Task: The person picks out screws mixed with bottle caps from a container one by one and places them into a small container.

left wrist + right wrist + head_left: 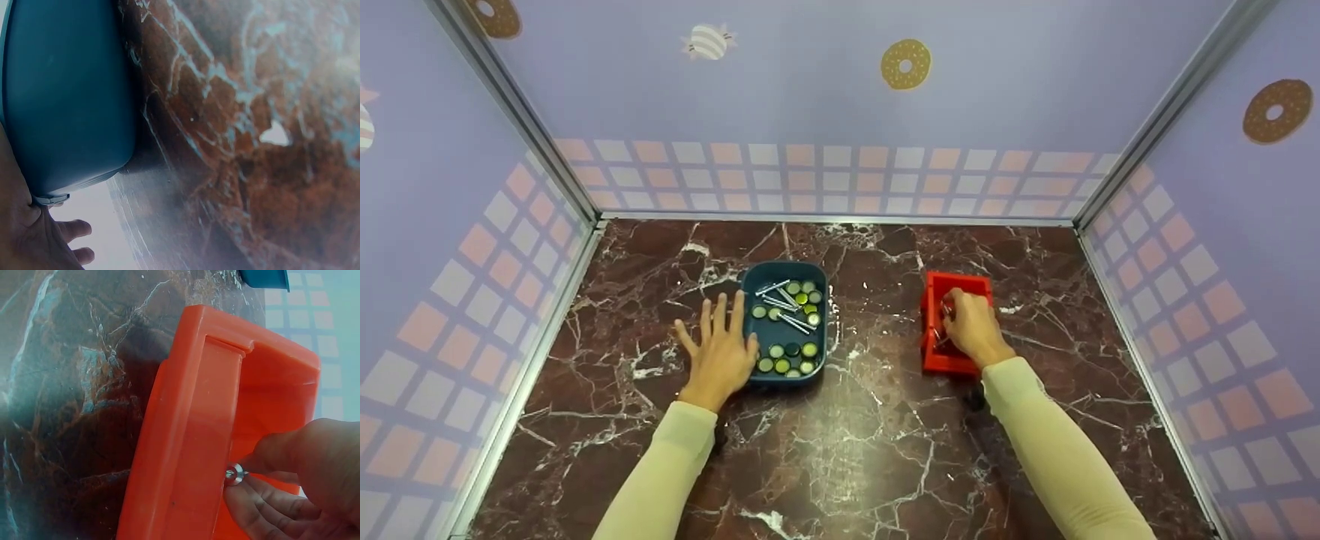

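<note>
In the head view, my left hand [720, 360] lies at the left side of a dark blue tray [785, 266], fingers straight and spread, thumb at its rim. The left wrist view shows the tray's outer wall [67, 101] close to that hand. Inside the tray are several silver screws [795, 323] and several round, cap-like green and yellow discs [809, 349]. My right hand [973, 326] reaches into a red bin [960, 282]. Between its thumb and fingers it pinches a screw, whose head [234, 474] shows in the right wrist view. The hand hides much of the bin's inside.
Both containers stand apart on a dark red marbled tabletop [870, 420]. Purple printed panels [810, 90] with metal edging enclose the table at the back, left and right. The tray's corner [267, 277] appears beyond the bin in the right wrist view.
</note>
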Demonstrator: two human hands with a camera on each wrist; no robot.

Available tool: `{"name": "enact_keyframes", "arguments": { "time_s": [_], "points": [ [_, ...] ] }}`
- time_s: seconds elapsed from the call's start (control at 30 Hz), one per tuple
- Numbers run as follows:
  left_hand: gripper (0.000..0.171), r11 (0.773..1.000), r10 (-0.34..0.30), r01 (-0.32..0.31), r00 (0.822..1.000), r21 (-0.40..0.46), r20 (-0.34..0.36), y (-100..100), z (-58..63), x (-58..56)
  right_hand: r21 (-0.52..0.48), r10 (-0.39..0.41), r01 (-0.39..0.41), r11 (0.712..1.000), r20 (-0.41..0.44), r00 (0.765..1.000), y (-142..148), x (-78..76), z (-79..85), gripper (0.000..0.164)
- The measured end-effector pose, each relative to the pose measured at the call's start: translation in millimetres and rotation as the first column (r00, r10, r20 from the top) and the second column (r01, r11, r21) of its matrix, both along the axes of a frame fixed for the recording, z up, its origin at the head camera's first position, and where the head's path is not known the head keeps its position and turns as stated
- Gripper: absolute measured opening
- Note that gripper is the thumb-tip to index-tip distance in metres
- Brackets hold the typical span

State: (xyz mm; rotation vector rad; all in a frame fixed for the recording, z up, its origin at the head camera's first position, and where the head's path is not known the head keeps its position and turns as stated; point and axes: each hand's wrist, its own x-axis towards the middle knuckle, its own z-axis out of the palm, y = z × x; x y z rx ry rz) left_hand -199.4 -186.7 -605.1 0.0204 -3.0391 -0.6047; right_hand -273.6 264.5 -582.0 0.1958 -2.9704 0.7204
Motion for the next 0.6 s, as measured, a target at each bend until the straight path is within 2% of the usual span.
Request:
{"name": "enact_keyframes", "arguments": {
  "time_s": [0.2,0.47,0.6],
  "points": [
    [0.084,1.0,-0.006,0.006,1.0,0.006,-0.004,0.5,1.8,2.2,-0.014,0.038,-0.039,0.999,-0.081,0.996,1.0,0.7,0.3,0.031],
    [0.084,1.0,-0.005,0.005,1.0,-0.009,-0.01,0.4,0.9,1.6,-0.026,0.022,-0.024,0.999,-0.079,0.997,-0.3,5.1,7.6,0.028],
    [0.084,1.0,-0.006,0.006,1.0,-0.017,-0.011,0.3,0.6,0.7,-0.044,0.024,-0.029,0.999,-0.108,0.994,-1.2,6.7,10.2,0.027]
  ]
}}
